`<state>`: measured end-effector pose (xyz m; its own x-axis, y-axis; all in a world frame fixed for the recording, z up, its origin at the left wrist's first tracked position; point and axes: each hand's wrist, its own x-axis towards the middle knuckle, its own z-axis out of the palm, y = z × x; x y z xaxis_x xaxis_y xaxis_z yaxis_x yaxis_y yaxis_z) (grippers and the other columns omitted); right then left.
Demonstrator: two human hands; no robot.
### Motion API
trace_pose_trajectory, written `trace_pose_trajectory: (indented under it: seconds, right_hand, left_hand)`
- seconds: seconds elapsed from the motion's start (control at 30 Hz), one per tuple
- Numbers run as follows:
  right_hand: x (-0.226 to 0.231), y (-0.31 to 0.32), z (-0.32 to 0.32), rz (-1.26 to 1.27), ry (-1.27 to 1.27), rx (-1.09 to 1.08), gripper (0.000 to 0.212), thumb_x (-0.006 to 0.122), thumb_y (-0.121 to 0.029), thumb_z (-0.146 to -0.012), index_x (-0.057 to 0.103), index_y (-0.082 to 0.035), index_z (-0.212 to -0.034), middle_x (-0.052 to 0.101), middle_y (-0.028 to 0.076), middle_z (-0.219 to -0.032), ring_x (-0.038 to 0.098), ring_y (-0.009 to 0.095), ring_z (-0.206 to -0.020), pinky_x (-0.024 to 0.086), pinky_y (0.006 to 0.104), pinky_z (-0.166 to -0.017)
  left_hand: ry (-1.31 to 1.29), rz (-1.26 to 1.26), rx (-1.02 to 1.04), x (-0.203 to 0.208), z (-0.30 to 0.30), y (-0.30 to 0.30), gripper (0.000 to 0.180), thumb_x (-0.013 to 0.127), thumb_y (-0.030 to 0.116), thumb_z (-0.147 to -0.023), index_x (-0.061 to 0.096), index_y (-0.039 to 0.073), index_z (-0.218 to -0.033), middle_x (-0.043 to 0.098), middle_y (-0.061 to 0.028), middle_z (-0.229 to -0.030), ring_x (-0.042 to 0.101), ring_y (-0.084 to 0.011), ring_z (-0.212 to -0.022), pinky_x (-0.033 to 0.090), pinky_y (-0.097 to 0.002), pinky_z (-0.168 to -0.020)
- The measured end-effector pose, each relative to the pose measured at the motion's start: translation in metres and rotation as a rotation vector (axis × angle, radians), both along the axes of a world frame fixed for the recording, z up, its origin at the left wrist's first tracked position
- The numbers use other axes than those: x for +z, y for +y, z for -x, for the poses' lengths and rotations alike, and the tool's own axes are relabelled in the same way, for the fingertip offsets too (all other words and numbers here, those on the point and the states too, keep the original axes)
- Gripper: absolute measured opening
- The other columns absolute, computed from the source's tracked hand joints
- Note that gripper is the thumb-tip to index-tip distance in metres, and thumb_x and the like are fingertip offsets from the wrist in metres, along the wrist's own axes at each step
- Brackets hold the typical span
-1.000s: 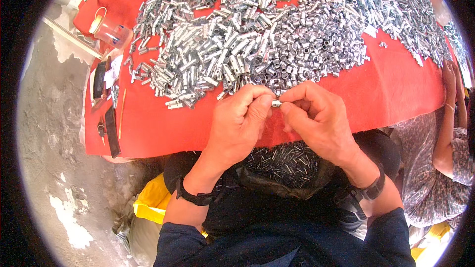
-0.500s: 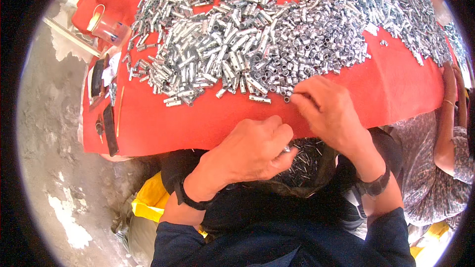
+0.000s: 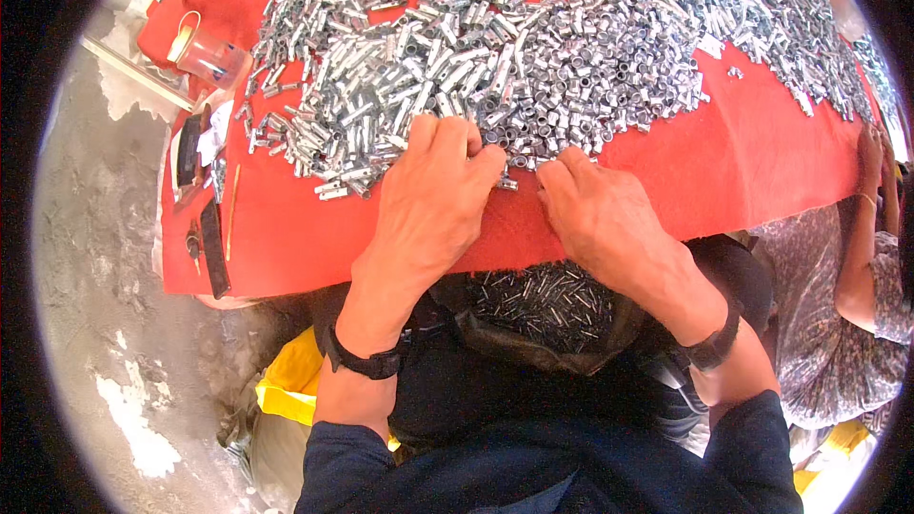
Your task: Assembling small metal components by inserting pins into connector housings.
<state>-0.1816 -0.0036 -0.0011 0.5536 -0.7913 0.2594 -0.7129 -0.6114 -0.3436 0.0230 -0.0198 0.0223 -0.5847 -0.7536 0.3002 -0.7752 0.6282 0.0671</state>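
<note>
My left hand [image 3: 430,195] reaches over the near edge of a pile of long silver metal tubes [image 3: 419,67], its fingers curled and the thumb drawn in. A round tube end shows beside the thumb, but I cannot make out what lies within the grip. My right hand [image 3: 605,214] hovers at the near edge of a heap of short metal rings [image 3: 581,76], fingers bent and fingertips close together. What they pinch, if anything, is hidden. A red cloth [image 3: 666,181] lies under both heaps. Below the hands, a dark bag [image 3: 628,319] in my lap holds many thin metal pins [image 3: 547,300].
Left on the cloth are a clear plastic cup [image 3: 211,59], a thin wooden stick [image 3: 231,209] and a dark strip [image 3: 213,252]. More small metal parts [image 3: 809,48] spread at the far right. Another person's arm [image 3: 859,238] rests at the right edge.
My left hand has moved away from over the lap bag, up and left to the tubes, uncovering the pins. My right hand has shifted slightly left and down.
</note>
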Motion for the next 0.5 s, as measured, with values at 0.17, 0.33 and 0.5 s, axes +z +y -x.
trace_pose_trajectory:
  seconds: [0.17,0.33,0.5]
  right_hand:
    - [0.005,0.001,-0.001,-0.156,-0.458,-0.041,0.010,0.060,0.001,-0.085,0.052,0.001,-0.092,0.061,0.018,-0.081,0.065,0.031,-0.065,0.050,0.0434,-0.055]
    - [0.018,0.005,-0.004,-0.720,-0.891,-0.147,0.010,0.063,0.000,-0.088,0.057,0.002,-0.096,0.065,0.018,-0.077,0.062,0.020,-0.059,0.048,0.0345,-0.054]
    - [0.016,0.001,0.001,-0.703,-0.900,-0.222,0.010,0.065,-0.002,-0.088,0.061,0.003,-0.096,0.065,0.014,-0.077,0.060,0.019,-0.060,0.046,0.0307,-0.054]
  left_hand:
    - [0.430,-0.093,-0.036,-0.013,0.005,0.007,0.022,0.069,-0.002,-0.082,0.062,0.002,-0.102,0.061,-0.0125,-0.091,0.062,-0.0305,-0.080,0.051,-0.0378,-0.068]
    - [0.663,-0.247,-0.051,-0.010,0.021,0.020,0.028,0.066,-0.005,-0.084,0.061,0.000,-0.111,0.063,-0.0145,-0.090,0.064,-0.0281,-0.077,0.051,-0.0343,-0.068]
    - [0.719,-0.338,0.004,-0.009,0.020,0.018,0.027,0.062,0.000,-0.092,0.059,-0.001,-0.119,0.065,-0.0106,-0.088,0.062,-0.0148,-0.065,0.049,-0.0279,-0.059]
